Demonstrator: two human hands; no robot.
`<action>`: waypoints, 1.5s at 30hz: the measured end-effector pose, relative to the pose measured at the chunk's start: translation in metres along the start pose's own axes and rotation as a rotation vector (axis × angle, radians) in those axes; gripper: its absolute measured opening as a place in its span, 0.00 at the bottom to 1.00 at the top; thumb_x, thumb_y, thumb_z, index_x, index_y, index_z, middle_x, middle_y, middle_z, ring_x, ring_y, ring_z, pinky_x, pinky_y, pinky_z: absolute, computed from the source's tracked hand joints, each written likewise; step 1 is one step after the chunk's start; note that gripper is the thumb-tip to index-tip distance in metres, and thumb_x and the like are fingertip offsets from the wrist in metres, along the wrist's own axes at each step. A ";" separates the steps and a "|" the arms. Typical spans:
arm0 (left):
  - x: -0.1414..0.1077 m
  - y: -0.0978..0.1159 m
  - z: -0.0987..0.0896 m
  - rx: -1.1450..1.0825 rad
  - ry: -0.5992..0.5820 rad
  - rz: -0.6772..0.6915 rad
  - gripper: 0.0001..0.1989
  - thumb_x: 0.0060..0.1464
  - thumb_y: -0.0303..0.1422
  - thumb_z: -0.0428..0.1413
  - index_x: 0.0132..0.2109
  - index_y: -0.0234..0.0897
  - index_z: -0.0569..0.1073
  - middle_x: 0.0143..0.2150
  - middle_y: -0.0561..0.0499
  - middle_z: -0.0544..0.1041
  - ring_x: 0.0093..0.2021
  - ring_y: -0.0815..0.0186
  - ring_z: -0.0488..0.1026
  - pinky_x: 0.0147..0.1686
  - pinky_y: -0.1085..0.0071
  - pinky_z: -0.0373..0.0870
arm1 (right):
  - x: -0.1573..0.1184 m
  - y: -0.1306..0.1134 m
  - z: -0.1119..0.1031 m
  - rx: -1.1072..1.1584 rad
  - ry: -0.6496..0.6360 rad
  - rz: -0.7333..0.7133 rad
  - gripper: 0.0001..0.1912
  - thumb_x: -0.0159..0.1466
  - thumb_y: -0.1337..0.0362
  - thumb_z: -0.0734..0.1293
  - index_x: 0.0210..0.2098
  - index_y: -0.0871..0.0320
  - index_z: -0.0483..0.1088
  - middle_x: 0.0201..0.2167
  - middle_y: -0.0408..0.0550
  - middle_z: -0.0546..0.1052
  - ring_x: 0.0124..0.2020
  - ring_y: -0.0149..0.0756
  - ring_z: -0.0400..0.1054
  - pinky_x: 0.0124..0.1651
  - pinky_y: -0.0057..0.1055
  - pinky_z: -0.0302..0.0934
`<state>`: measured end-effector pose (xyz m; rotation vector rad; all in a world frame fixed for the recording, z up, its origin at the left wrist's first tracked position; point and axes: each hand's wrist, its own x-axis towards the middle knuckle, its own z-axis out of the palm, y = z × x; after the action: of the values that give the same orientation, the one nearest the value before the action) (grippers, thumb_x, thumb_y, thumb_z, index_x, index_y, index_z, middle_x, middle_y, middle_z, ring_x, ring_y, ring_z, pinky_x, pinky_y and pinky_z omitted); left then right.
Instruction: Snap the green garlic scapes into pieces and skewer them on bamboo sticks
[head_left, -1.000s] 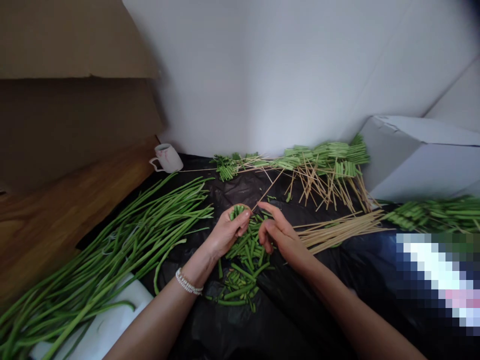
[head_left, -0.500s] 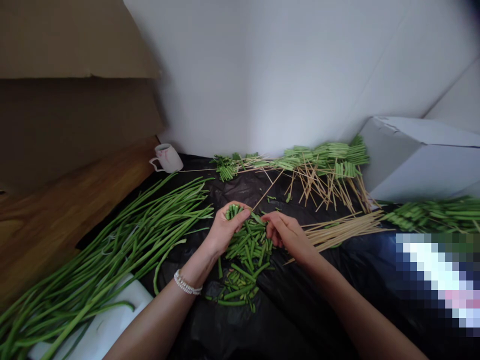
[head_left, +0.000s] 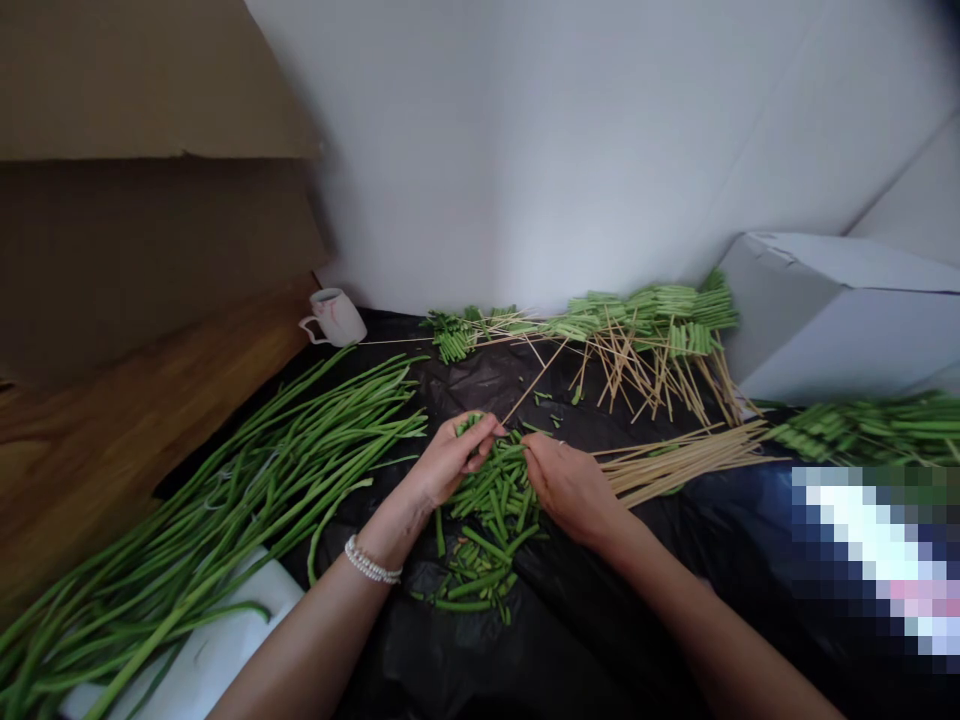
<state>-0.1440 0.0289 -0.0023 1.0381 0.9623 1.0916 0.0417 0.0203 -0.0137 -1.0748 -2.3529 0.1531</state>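
Note:
My left hand (head_left: 452, 458) is closed around cut green bean pieces (head_left: 469, 423), with thumb and fingertips pressed together. A thin wooden skewer (head_left: 536, 380) slants down to these fingertips; whether they grip it I cannot tell. Just right of it, my right hand (head_left: 574, 488) is turned back-up with its fingers closed; what they hold, if anything, is hidden. Below and between both hands lies a loose pile of cut bean pieces (head_left: 491, 510). Bare skewers (head_left: 690, 460) lie in a bundle beside my right hand.
Long uncut beans (head_left: 300, 460) spread over the left side, partly on a white board (head_left: 232, 650). Along the wall rest several skewered bean rows (head_left: 660, 305). A white mug (head_left: 341, 318) stands back left, a white box (head_left: 840, 320) back right. Black plastic sheeting (head_left: 592, 640) covers the surface.
My right hand has rolled over, its back now facing up and its fingers closer together. My left fingers have closed further over the bean pieces, covering more of them.

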 end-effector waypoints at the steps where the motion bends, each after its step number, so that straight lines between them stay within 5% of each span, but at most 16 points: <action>1: -0.001 0.000 0.000 0.082 -0.020 0.000 0.18 0.52 0.46 0.60 0.33 0.32 0.74 0.21 0.58 0.63 0.17 0.79 0.51 0.17 0.79 0.43 | -0.001 0.000 0.002 -0.070 0.014 -0.028 0.12 0.70 0.68 0.52 0.36 0.58 0.65 0.29 0.47 0.72 0.30 0.35 0.67 0.34 0.30 0.55; 7: -0.006 0.003 0.004 0.398 -0.080 0.135 0.14 0.47 0.39 0.65 0.35 0.33 0.77 0.30 0.51 0.75 0.31 0.68 0.69 0.35 0.72 0.66 | -0.001 0.000 0.004 -0.238 0.060 -0.086 0.13 0.69 0.69 0.54 0.31 0.57 0.65 0.25 0.46 0.70 0.27 0.35 0.65 0.31 0.31 0.53; 13: -0.007 0.009 0.003 0.558 -0.123 0.235 0.11 0.53 0.39 0.60 0.36 0.34 0.77 0.33 0.50 0.77 0.35 0.65 0.71 0.39 0.72 0.66 | 0.000 0.000 -0.001 -0.373 -0.006 -0.172 0.15 0.68 0.71 0.56 0.54 0.64 0.63 0.37 0.52 0.74 0.36 0.40 0.67 0.36 0.35 0.55; 19: -0.011 0.011 0.005 0.642 -0.184 0.284 0.09 0.55 0.37 0.59 0.39 0.36 0.78 0.34 0.51 0.77 0.38 0.64 0.72 0.41 0.72 0.65 | -0.002 -0.004 0.003 -0.388 0.009 -0.160 0.09 0.66 0.72 0.56 0.33 0.58 0.66 0.27 0.48 0.70 0.29 0.38 0.64 0.32 0.34 0.50; 24: -0.015 0.012 0.013 0.604 -0.196 0.253 0.10 0.57 0.38 0.56 0.37 0.35 0.76 0.35 0.50 0.77 0.37 0.64 0.71 0.40 0.72 0.66 | -0.004 -0.008 0.007 -0.111 0.096 0.004 0.10 0.65 0.71 0.54 0.29 0.56 0.61 0.23 0.44 0.68 0.25 0.34 0.62 0.29 0.31 0.48; 31: -0.016 0.009 0.017 0.646 -0.125 0.322 0.11 0.57 0.39 0.57 0.36 0.35 0.74 0.34 0.51 0.75 0.37 0.66 0.69 0.40 0.72 0.64 | 0.001 -0.014 0.004 0.674 0.021 0.370 0.12 0.67 0.63 0.52 0.26 0.54 0.54 0.18 0.36 0.56 0.19 0.29 0.53 0.25 0.28 0.45; 34: -0.016 0.007 0.018 0.427 -0.148 0.202 0.13 0.55 0.41 0.58 0.35 0.33 0.73 0.29 0.53 0.71 0.30 0.71 0.65 0.32 0.76 0.62 | 0.002 -0.019 0.002 1.120 -0.058 0.464 0.13 0.67 0.60 0.52 0.26 0.54 0.55 0.16 0.33 0.55 0.15 0.27 0.49 0.21 0.26 0.44; 39: -0.012 0.007 0.011 -0.373 -0.193 0.017 0.18 0.52 0.40 0.62 0.27 0.34 0.65 0.23 0.59 0.58 0.19 0.79 0.51 0.17 0.81 0.51 | 0.007 -0.017 -0.008 1.661 -0.033 0.535 0.12 0.65 0.61 0.56 0.26 0.55 0.55 0.16 0.32 0.56 0.13 0.23 0.46 0.18 0.24 0.38; 42: -0.007 0.008 0.001 -0.704 -0.142 -0.083 0.12 0.57 0.35 0.59 0.29 0.33 0.67 0.28 0.55 0.66 0.25 0.76 0.65 0.25 0.81 0.65 | 0.008 -0.008 -0.015 1.740 -0.080 0.540 0.13 0.65 0.60 0.57 0.25 0.56 0.57 0.15 0.33 0.57 0.13 0.22 0.47 0.18 0.24 0.38; 45: -0.001 0.006 -0.006 -0.812 0.001 -0.217 0.06 0.62 0.30 0.53 0.37 0.33 0.72 0.38 0.48 0.74 0.37 0.71 0.74 0.36 0.76 0.74 | 0.006 0.000 -0.019 1.646 -0.280 0.489 0.13 0.66 0.59 0.58 0.26 0.58 0.62 0.15 0.35 0.61 0.14 0.23 0.52 0.17 0.23 0.41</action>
<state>-0.1516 0.0298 0.0017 0.2615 0.5224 1.1458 0.0486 0.0228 0.0055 -0.6285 -1.2214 2.0159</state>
